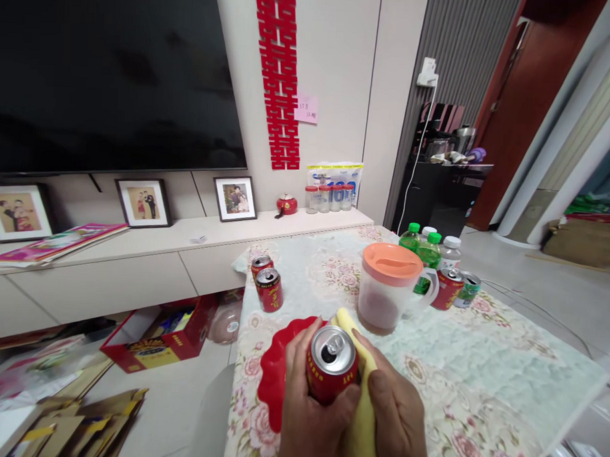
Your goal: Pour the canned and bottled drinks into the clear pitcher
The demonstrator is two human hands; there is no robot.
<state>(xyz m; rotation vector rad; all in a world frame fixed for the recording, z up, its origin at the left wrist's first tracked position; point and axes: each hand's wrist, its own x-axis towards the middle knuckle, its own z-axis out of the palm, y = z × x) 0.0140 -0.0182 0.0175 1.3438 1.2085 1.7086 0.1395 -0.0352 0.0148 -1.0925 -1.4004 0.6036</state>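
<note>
Left fingers [296,361] clasp the can [330,379], right fingers [381,390] pinch the cloth [361,424], so tilting might drip onto the nine-o'clock plate [271,377].

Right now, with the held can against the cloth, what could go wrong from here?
The held can is open, so if the left grip tilts it, any liquid inside might spill; the contents can't be seen. The cloth in the right grip could slip along the can's side. The pitcher stands just beyond the right grip, so a wide swing might knock it.
</note>
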